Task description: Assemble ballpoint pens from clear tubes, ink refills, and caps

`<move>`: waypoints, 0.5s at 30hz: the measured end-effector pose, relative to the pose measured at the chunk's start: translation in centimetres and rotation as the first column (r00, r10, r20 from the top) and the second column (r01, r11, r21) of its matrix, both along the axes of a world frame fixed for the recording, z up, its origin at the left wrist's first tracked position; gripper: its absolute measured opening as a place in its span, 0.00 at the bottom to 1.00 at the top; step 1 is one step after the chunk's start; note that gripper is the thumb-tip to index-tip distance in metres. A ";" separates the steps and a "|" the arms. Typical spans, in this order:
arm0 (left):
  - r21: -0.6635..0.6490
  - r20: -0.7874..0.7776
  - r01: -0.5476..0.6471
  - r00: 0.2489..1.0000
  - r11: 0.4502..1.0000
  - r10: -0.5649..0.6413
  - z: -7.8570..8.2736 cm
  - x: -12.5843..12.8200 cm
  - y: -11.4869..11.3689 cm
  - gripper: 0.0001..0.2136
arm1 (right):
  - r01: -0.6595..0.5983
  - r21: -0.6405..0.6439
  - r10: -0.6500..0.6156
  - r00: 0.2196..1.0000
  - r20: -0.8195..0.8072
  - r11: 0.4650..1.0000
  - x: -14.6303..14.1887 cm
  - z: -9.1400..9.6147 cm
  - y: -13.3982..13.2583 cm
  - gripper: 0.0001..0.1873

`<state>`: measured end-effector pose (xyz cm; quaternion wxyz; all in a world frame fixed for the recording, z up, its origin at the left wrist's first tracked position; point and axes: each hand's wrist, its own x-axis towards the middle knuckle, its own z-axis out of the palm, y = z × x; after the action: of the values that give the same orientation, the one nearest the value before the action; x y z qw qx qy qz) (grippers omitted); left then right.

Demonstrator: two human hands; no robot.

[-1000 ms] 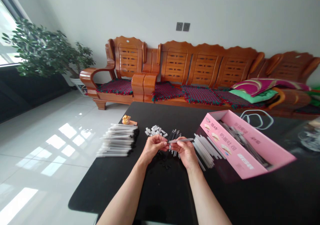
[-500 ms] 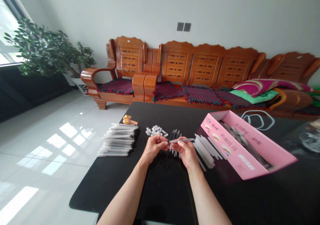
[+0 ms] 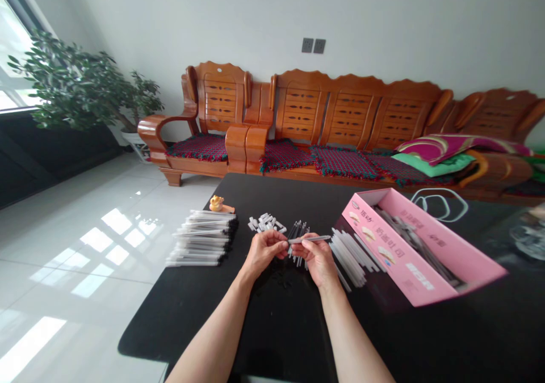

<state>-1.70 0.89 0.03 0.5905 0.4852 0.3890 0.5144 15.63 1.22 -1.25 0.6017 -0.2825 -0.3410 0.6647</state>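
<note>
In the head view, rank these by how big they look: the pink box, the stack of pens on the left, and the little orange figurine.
1. pink box
2. stack of pens
3. orange figurine, clearly smallest

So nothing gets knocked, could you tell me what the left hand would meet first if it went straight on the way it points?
Probably the near end of the pen in the right hand; the left hand points straight at it, almost touching.
</note>
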 end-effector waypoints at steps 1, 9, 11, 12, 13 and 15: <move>0.005 -0.016 0.000 1.000 1.000 0.000 0.0 0.0 0.0 0.18 | 0.000 0.000 0.000 1.000 0.001 1.000 0.0 0.0 0.0 0.10; 0.015 -0.080 -0.005 0.997 1.000 0.007 0.4 -0.1 -0.2 0.18 | 0.004 0.003 -0.004 0.999 0.038 1.000 -0.1 0.3 -0.2 0.10; 0.024 -0.082 -0.023 0.996 0.999 0.024 0.4 0.0 -0.2 0.17 | 0.008 -0.003 -0.008 0.998 0.056 1.000 -0.2 0.5 -0.3 0.10; 0.031 -0.085 -0.033 0.996 0.999 0.036 0.4 0.0 -0.2 0.16 | 0.010 -0.005 -0.010 0.998 0.063 1.000 -0.3 0.5 -0.3 0.11; 0.038 -0.088 -0.045 0.995 0.998 0.048 0.3 0.0 -0.2 0.16 | 0.013 -0.007 -0.012 0.998 0.069 1.000 -0.3 0.6 -0.3 0.11; 0.050 -0.093 -0.067 0.993 0.997 0.071 0.2 0.1 -0.1 0.15 | 0.019 -0.010 -0.018 0.997 0.081 1.000 -0.4 0.6 -0.4 0.11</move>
<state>-1.61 0.76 0.27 0.5417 0.5091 0.4208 0.5199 15.27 0.85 -0.61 0.5918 -0.3156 -0.3589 0.6491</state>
